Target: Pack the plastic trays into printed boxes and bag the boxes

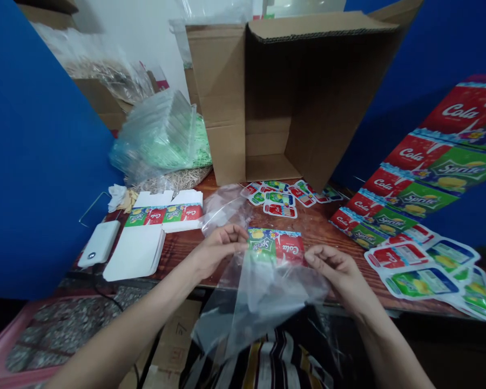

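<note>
Left hand (216, 246), right hand (332, 267): narrow pinches on clear bag (267, 294) (printed box (276, 247) partly inside)

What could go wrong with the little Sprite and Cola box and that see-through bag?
1. The clear bag hangs past the edge of the table, pinched only by the left hand and right hand. If a grip loosens, the printed box might drop.
2. The bag looks thin and crumpled, so the box's corners could snag or tear it.
3. The loose printed sheets lie close to the right hand; an arm might sweep them off.
</note>
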`<state>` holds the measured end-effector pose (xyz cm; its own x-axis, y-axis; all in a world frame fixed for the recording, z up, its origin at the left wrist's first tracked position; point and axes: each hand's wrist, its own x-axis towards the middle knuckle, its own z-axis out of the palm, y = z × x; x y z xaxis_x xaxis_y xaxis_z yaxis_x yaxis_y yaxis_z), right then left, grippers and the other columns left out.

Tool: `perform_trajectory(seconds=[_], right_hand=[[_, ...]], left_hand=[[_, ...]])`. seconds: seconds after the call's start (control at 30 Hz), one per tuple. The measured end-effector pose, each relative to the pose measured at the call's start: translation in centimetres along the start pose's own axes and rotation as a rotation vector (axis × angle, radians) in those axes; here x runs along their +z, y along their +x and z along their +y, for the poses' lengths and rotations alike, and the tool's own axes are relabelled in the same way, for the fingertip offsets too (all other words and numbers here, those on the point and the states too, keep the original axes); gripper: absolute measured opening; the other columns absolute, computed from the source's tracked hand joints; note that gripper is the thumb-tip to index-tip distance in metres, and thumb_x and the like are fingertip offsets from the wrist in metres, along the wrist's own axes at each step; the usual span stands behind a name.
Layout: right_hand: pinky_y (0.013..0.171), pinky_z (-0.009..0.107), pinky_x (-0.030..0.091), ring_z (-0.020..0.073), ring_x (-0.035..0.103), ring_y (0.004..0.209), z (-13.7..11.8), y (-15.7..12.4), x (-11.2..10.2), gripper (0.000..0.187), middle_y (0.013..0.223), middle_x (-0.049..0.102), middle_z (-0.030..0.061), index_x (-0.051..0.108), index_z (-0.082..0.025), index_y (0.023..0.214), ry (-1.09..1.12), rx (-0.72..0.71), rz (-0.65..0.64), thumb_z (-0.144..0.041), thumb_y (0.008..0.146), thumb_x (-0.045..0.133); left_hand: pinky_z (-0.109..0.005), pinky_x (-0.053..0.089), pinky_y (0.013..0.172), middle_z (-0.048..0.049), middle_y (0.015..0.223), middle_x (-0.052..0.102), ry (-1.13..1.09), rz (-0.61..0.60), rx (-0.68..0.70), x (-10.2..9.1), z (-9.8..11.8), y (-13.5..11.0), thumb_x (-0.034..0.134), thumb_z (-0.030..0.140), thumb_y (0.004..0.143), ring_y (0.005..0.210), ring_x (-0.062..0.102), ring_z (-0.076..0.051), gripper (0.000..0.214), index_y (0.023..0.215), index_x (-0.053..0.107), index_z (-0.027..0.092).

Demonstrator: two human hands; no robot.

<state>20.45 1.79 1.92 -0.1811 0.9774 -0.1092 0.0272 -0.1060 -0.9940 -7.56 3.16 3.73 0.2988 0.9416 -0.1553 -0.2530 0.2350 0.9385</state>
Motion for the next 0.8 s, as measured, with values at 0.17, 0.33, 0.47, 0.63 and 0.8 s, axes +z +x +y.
perform_trajectory(seconds=[0.17,0.33,0.47,0.63,0.8], right_hand=[[0.049,0.021,0.036,0.0106,0.047,0.057,-0.7,3.5,0.5,0.043,0.067,0.059,0.002,0.067,-0.015,0.075,-0.106,-0.106,0.15,-0.056,0.065,0.08],[0.051,0.021,0.038,0.0108,0.05,0.058,0.7,6.1,1.2,0.045,0.071,0.062,0.0024,0.065,-0.016,0.074,-0.015,-0.097,0.206,-0.055,0.061,0.082],[0.048,0.021,0.037,0.0096,0.049,0.052,1.2,7.0,1.3,0.045,0.063,0.06,-0.0002,0.062,-0.017,0.069,0.051,-0.042,0.246,-0.053,0.055,0.084],[0.047,0.023,0.04,0.011,0.052,0.049,1.6,7.2,1.2,0.041,0.063,0.063,-0.0011,0.061,-0.019,0.071,0.202,0.074,0.254,-0.045,0.05,0.084],[0.045,0.024,0.041,0.0114,0.05,0.044,3.3,6.8,1.6,0.042,0.052,0.056,-0.0042,0.055,-0.021,0.069,0.258,0.093,0.252,-0.047,0.052,0.083]], left_hand=[[-0.018,0.037,0.054,0.0029,0.067,0.06,0.019,0.159,0.114,0.5,0.7,3.3,0.079,0.019,0.06,0.056,0.051,-0.007,0.025,0.077,0.061,0.014],[-0.02,0.037,0.051,0.0029,0.061,0.061,-0.026,0.281,0.109,0.6,-0.8,5.4,0.077,0.018,0.055,0.05,0.051,-0.008,0.027,0.076,0.062,0.015],[-0.021,0.043,0.056,0.001,0.07,0.066,-0.064,0.373,0.126,1.4,-1.8,5.5,0.072,0.012,0.054,0.057,0.057,-0.01,0.03,0.082,0.063,0.016],[-0.023,0.045,0.056,0.0016,0.069,0.064,-0.166,0.443,0.095,1.9,-3.5,5.6,0.076,0.017,0.055,0.056,0.057,-0.011,0.032,0.084,0.061,0.018],[-0.024,0.046,0.059,0.0012,0.068,0.064,-0.218,0.538,0.078,1.8,-5.4,6.3,0.081,0.036,0.059,0.059,0.058,-0.012,0.037,0.082,0.059,0.017]])
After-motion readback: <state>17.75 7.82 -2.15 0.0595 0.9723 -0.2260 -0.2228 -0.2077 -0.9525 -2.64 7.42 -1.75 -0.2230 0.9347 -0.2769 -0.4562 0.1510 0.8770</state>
